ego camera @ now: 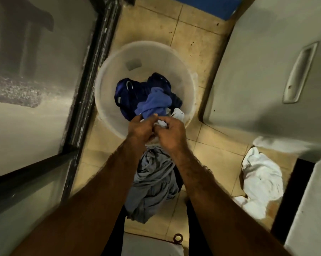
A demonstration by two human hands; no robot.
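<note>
A round translucent white tub (109, 71) stands on the tiled floor and holds dark navy clothes (130, 93), a lighter blue garment (154, 104) and a white piece (178, 114). Over the tub's near rim, my left hand (140, 129) and my right hand (171, 132) meet with fingers curled, both pinching a small bit of white cloth (161, 124) between them. A crumpled grey garment (154, 182) hangs or lies below my wrists, its upper end hidden behind my hands.
A dark-framed glass door (89, 74) runs along the left. A grey appliance with a recessed handle (300, 72) stands at the right. A white cloth (261, 180) lies on the floor at the right, and a small ring (178, 238) near my feet.
</note>
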